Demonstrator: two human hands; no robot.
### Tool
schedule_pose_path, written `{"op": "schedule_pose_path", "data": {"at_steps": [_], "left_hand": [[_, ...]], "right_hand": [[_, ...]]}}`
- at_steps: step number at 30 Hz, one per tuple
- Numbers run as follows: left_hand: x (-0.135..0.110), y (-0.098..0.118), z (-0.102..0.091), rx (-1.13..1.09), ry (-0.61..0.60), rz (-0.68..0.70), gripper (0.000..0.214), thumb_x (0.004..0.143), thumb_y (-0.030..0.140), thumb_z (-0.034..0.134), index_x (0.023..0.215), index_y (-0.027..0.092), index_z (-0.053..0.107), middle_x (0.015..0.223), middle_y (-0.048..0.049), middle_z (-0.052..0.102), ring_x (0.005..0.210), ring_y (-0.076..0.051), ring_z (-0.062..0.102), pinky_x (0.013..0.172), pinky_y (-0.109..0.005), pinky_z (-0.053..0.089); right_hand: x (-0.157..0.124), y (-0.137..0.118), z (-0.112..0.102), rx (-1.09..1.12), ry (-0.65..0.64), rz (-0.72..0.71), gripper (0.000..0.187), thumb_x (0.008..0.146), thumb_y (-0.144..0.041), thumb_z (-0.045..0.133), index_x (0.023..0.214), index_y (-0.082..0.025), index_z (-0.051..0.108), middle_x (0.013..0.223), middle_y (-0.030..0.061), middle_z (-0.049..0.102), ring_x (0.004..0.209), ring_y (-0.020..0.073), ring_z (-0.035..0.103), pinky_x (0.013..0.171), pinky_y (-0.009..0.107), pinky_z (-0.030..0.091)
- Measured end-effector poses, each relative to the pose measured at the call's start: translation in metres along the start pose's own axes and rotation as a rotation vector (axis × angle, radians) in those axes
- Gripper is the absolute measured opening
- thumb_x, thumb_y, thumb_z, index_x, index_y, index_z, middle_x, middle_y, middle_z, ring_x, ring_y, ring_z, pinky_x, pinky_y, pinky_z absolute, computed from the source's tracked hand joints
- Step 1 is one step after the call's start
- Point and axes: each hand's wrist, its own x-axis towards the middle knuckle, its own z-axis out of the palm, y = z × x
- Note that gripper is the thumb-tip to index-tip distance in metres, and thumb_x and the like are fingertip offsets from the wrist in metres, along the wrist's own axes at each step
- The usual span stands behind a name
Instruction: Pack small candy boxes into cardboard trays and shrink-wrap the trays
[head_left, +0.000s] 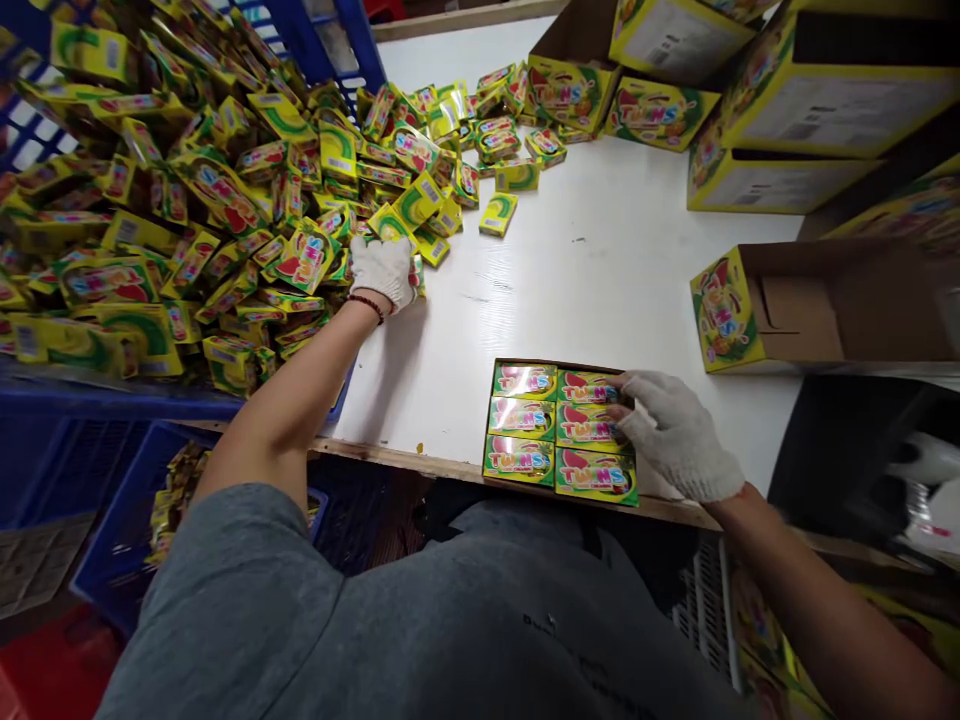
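Observation:
My left hand (380,272), in a white knit glove, is at the near right edge of a heap of small yellow-green TWINS boxes (225,190). Its fingers are curled and partly hidden, and the end of a small TWINS box (418,277) shows beside the palm. In front of my body, at the table edge, an open carton (491,378) holds several TWINS boxes (521,418) in two columns, printed faces up. My right hand (671,432), also gloved, reaches over the carton's right side. Its fingers are apart, with the tips touching the right-hand column.
The heap spills from a blue plastic crate (300,40) onto the white table (555,270). Printed cartons (810,110) are stacked at the back right, and an open empty one (727,310) lies nearer. A black container (825,470) stands at the right; another blue crate (127,510) sits below left.

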Motion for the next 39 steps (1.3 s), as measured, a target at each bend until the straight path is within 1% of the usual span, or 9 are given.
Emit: {"op": "schedule_pose_path", "data": {"at_steps": [3,7,9,13,17,22,26,32,39], "left_hand": [[-0.017,0.034,0.013,-0.195,-0.005,0.051,0.071,0.083,0.049,0.096,0.136,0.021,0.059,0.111,-0.0083,0.071,0.13,-0.037,0.064,0.12,-0.061,0.049],[-0.076,0.118,0.041,-0.828,-0.106,0.217,0.063,0.099,0.045,0.081,0.149,0.024,0.049,0.108,-0.0071,0.074,0.105,-0.026,0.075,0.091,-0.044,0.065],[-0.109,0.154,0.048,-0.994,-0.239,0.246,0.039,0.109,0.051,0.066,0.136,0.025,0.055,0.102,-0.0052,0.073,0.092,-0.021,0.074,0.081,-0.038,0.065],[-0.149,0.181,0.048,-0.87,-0.275,0.338,0.036,0.114,0.051,0.051,0.091,0.024,0.054,0.093,-0.0031,0.069,0.091,-0.02,0.067,0.088,-0.04,0.062],[-0.154,0.18,0.053,-0.862,-0.246,0.265,0.036,0.114,0.047,0.053,0.085,0.026,0.05,0.085,-0.0007,0.064,0.085,-0.02,0.065,0.085,-0.04,0.059],[-0.148,0.183,0.068,-0.912,-0.201,0.08,0.041,0.115,0.055,0.052,0.087,0.027,0.049,0.085,-0.0011,0.065,0.082,-0.02,0.067,0.081,-0.041,0.061],[-0.147,0.172,0.07,-0.767,-0.074,0.266,0.037,0.114,0.051,0.052,0.086,0.026,0.053,0.094,-0.0057,0.067,0.098,-0.025,0.068,0.096,-0.046,0.059],[-0.127,0.115,0.065,-0.589,0.069,0.367,0.025,0.112,0.044,0.055,0.108,0.023,0.066,0.116,-0.0103,0.071,0.114,-0.027,0.069,0.106,-0.045,0.057],[-0.059,0.025,0.049,0.015,0.034,-0.031,0.033,0.096,0.017,0.063,0.129,0.021,0.068,0.144,-0.017,0.064,0.138,-0.035,0.061,0.119,-0.047,0.049]], "right_hand": [[0.01,-0.017,-0.005,0.181,0.174,0.114,0.039,0.103,-0.044,0.059,0.132,-0.025,0.078,0.124,0.0157,0.081,0.114,0.035,0.077,0.103,0.058,0.064],[0.032,-0.055,-0.002,0.381,0.197,0.019,0.07,0.099,-0.048,0.068,0.161,-0.019,0.054,0.153,0.0212,0.068,0.121,0.0314,0.076,0.105,0.053,0.066],[0.043,-0.064,-0.003,0.353,0.179,-0.042,0.067,0.101,-0.047,0.064,0.161,-0.02,0.056,0.156,0.0197,0.066,0.127,0.0305,0.074,0.112,0.053,0.063],[0.058,-0.047,-0.016,0.291,0.063,0.067,0.039,0.102,-0.035,0.051,0.125,-0.021,0.079,0.108,0.0119,0.082,0.105,0.0299,0.078,0.102,0.055,0.065],[0.05,-0.035,-0.021,0.252,-0.1,0.203,0.039,0.101,-0.04,0.054,0.125,-0.022,0.08,0.108,0.0117,0.083,0.101,0.0322,0.078,0.094,0.054,0.066],[0.033,-0.051,-0.017,0.172,-0.101,0.077,0.058,0.101,-0.046,0.06,0.155,-0.024,0.063,0.137,0.015,0.078,0.121,0.0351,0.076,0.103,0.056,0.064],[0.046,-0.032,-0.025,0.128,-0.174,0.04,0.037,0.103,-0.042,0.056,0.126,-0.029,0.082,0.117,0.011,0.082,0.112,0.0328,0.076,0.103,0.053,0.064],[0.06,0.005,-0.003,0.091,-0.195,-0.011,0.039,0.1,-0.036,0.053,0.116,-0.026,0.088,0.134,0.0119,0.08,0.126,0.0328,0.074,0.112,0.054,0.063],[0.035,0.023,0.032,-0.297,-0.151,-0.264,0.054,0.104,-0.03,0.048,0.15,-0.018,0.073,0.144,0.0182,0.077,0.136,0.0424,0.066,0.111,0.066,0.057]]}}
